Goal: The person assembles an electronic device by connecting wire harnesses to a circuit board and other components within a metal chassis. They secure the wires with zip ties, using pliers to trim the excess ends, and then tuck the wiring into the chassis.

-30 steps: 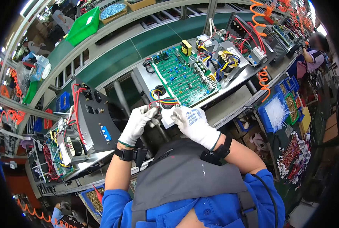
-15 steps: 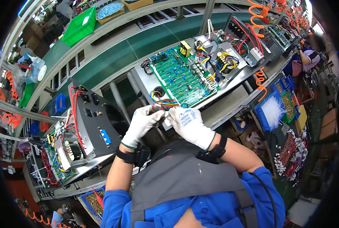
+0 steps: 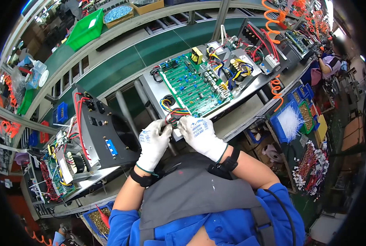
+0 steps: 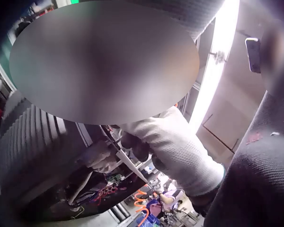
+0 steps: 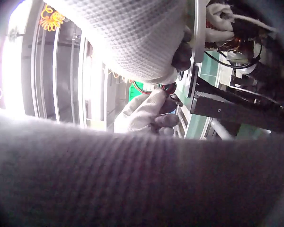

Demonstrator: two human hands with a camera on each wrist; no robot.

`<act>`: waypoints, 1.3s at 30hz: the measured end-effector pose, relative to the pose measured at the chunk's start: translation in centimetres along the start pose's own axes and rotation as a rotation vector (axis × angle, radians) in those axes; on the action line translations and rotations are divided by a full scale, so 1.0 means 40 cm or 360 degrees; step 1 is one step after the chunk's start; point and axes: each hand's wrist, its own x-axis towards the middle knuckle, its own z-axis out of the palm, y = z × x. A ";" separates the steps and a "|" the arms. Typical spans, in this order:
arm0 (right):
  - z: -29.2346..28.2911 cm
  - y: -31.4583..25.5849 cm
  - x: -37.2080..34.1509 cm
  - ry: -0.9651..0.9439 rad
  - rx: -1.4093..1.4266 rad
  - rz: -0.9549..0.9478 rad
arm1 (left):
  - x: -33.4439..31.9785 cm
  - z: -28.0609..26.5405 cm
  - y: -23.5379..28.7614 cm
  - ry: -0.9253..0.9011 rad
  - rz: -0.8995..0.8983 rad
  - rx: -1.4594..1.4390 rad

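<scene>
A bundle of coloured wires [image 3: 178,113] loops out of a round hole in the silver metal plate [image 3: 147,87], beside the green circuit board [image 3: 193,84]. At the plate's near edge, my white-gloved left hand [image 3: 153,143] pinches the bundle between thumb and fingers. My right hand [image 3: 200,134], gloved alike, grips the same wires close by, its fingertips nearly meeting the left ones. In the right wrist view, the wires [image 5: 143,90] run between the gloved fingers of both hands. Much of the left wrist view is blurred; the right glove [image 4: 180,153] shows there.
To the left stands a dark metal housing [image 3: 98,123] with a blue connector. Rollers [image 3: 127,108] lie under the plate. A transformer with yellow and blue wires [image 3: 240,67] is at its right. Blue parts bins [image 3: 287,125] sit far right, and an orange coiled hose [image 3: 276,92] hangs nearby.
Both hands have come together at the wire bundle, the right moving left to join the left. The bundle is now gathered between them, and the view has shifted slightly.
</scene>
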 end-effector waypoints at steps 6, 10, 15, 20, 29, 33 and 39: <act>0.021 0.009 -0.004 0.0050 -0.0071 -0.0009 | 0.012 -0.005 -0.001 -0.0129 -0.0072 -0.0190; 0.005 0.006 -0.011 0.0077 0.0062 0.0063 | 0.007 0.002 -0.022 -0.0265 -0.0336 -0.0594; 0.011 0.013 -0.025 -0.0006 0.0090 0.0135 | -0.006 0.026 -0.028 -0.0147 -0.0181 -0.0638; 0.022 -0.002 -0.022 -0.0011 0.0093 0.0201 | -0.002 0.041 -0.057 -0.0161 0.0144 -0.0449; 0.032 -0.009 -0.012 -0.0015 -0.0155 0.0276 | -0.006 0.033 -0.037 -0.0050 0.0166 -0.0465; 0.016 -0.021 -0.008 -0.0062 -0.0189 0.0321 | -0.007 0.026 -0.035 -0.0044 0.0512 -0.0114; 0.026 -0.020 -0.019 0.0066 -0.0180 0.0196 | -0.007 0.012 0.010 0.0085 0.0550 0.0205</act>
